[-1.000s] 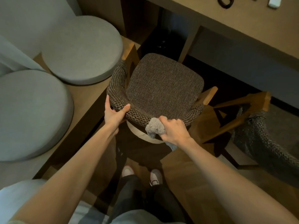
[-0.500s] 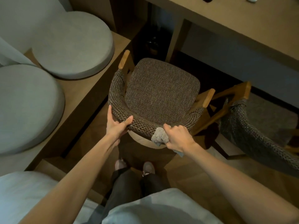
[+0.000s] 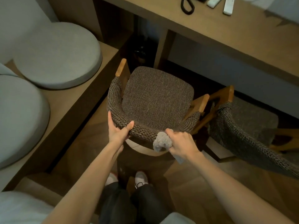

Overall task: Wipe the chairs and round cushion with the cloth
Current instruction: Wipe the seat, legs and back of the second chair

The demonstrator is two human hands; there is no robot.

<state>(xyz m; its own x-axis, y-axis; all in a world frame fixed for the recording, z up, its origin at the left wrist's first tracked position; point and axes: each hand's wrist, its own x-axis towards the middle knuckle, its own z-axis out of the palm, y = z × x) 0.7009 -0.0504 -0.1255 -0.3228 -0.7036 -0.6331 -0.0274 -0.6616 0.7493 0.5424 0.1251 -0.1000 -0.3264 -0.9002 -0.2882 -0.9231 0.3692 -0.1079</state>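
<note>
Frame centre: left hand [image 3: 119, 131] grips the woven backrest of the chair [image 3: 157, 97], right hand [image 3: 182, 143] closed round the grey cloth [image 3: 162, 141] pressed on the rail, so backrest wipe seems underway; next, likely sweep along its curve.

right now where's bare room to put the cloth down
The chair seat is bare inside its woven backrest. Bare bench strip between round cushion and chair. The desk is crowded at its far edge: cord, remotes.
</note>
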